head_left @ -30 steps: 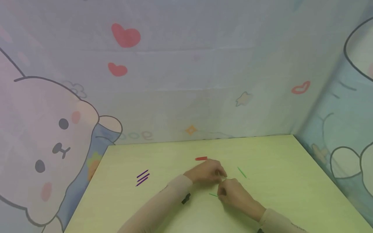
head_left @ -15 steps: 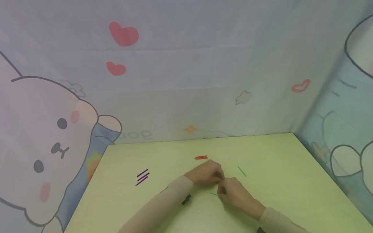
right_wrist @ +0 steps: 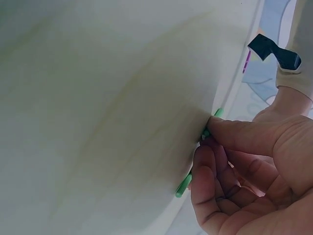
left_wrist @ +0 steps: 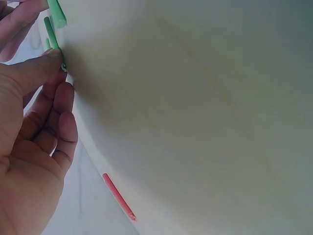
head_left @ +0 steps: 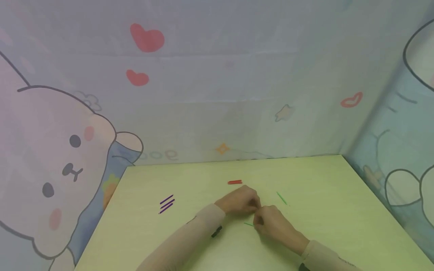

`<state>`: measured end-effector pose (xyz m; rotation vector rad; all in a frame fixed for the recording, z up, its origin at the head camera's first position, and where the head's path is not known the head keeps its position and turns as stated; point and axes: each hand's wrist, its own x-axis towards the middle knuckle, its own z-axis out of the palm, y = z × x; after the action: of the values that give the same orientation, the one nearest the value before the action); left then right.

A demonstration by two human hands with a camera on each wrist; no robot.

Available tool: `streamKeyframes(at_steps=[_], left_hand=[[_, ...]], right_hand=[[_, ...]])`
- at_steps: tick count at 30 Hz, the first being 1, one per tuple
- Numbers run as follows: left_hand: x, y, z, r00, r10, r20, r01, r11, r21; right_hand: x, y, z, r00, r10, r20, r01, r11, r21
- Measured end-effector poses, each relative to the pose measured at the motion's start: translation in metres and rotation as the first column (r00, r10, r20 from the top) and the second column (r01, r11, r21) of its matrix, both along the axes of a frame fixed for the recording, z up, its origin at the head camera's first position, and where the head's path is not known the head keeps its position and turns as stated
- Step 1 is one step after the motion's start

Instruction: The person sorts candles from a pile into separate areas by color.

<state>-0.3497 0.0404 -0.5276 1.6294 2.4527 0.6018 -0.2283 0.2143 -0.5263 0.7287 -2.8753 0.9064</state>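
In the head view my left hand (head_left: 240,199) and right hand (head_left: 276,224) meet over the table, fingertips close together. The left wrist view shows my left hand (left_wrist: 36,103) pinching a thin green stick (left_wrist: 51,30) between thumb and forefinger. A second green stick (left_wrist: 57,13), nearer that camera, sits at my other hand's fingers. My right hand (right_wrist: 254,171) pinches a green stick (right_wrist: 218,113) in the right wrist view, its middle covered by the thumb. In the head view this green stick (head_left: 249,224) juts out leftward. Another green stick (head_left: 281,198) lies apart, beyond my right hand.
Red sticks (head_left: 234,182) lie together behind my left hand. Toward the left, 3 purple sticks (head_left: 166,204) rest side by side at a slant. The pale yellow table (head_left: 322,180) ends at a printed cloth backdrop (head_left: 203,124).
Since a second ago the left fingers have come down and in to meet the right fingertips. Over the last half second both hands stay nearly still, and the view shifts slightly.
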Motion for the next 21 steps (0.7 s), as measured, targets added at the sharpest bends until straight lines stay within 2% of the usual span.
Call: streamKeyframes(at_steps=[10, 21], left_hand=[[0.003, 0.003, 0.0043, 0.999, 0.029, -0.017, -0.03, 0.998, -0.058], [0.0029, 0.0031, 0.0045, 0.998, 0.018, -0.054, -0.02, 0.999, -0.043]], right_hand=[[-0.0011, -0.0031, 0.0013, 1.0, -0.02, -0.001, 0.02, 0.999, 0.041], [-0.0009, -0.0023, 0.0018, 1.0, -0.011, 0.025, 0.011, 1.0, 0.028]])
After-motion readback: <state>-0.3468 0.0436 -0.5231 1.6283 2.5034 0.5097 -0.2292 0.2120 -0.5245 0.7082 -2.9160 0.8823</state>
